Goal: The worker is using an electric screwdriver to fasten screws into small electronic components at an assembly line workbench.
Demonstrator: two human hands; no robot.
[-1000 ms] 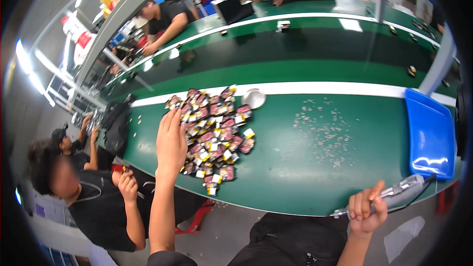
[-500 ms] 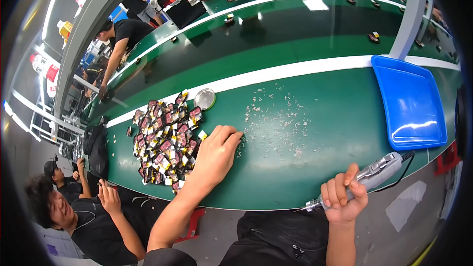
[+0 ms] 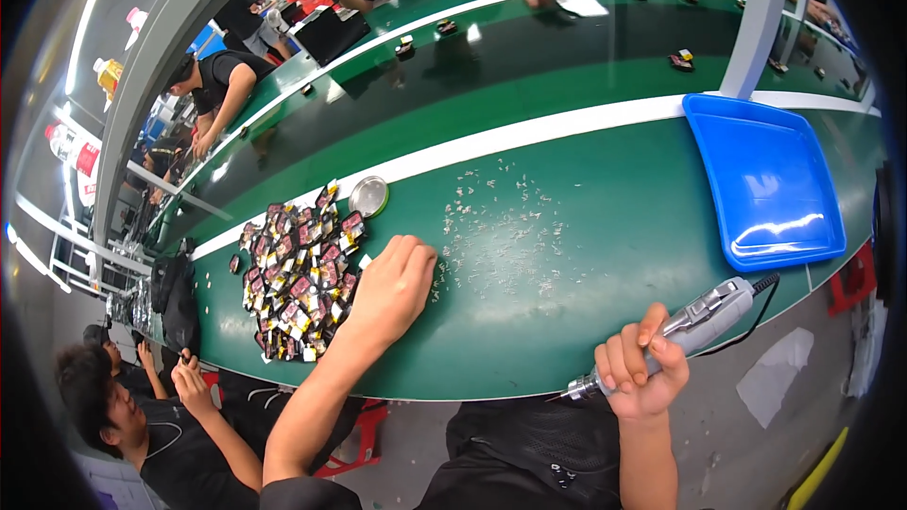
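Note:
My left hand [image 3: 392, 288] rests on the green tabletop, fingers bent down and drawn together at the left edge of scattered tiny screws [image 3: 510, 241]. Its fingertips are partly hidden, so I cannot make out what is between them. Beside that hand, on its left, lies a heap of small black parts [image 3: 298, 279] with reddish, yellow and white patches. My right hand [image 3: 642, 368] is wrapped round a grey electric screwdriver [image 3: 713, 312] at the table's front edge. The tool's bit points left, and a dark cord leaves its back end.
A blue plastic tray [image 3: 770, 179] sits at the right of the table. Behind the heap stands a shallow round tin [image 3: 368, 195]. A dark conveyor belt [image 3: 529, 66] carrying several small parts runs beyond a white rail. Other people work across the belt and at my left.
The whole view has shifted, moving the table contents slightly left. Both my hands keep nearly the same pose. Across the belt, a person's hand has moved right, and parts on the belt have shifted.

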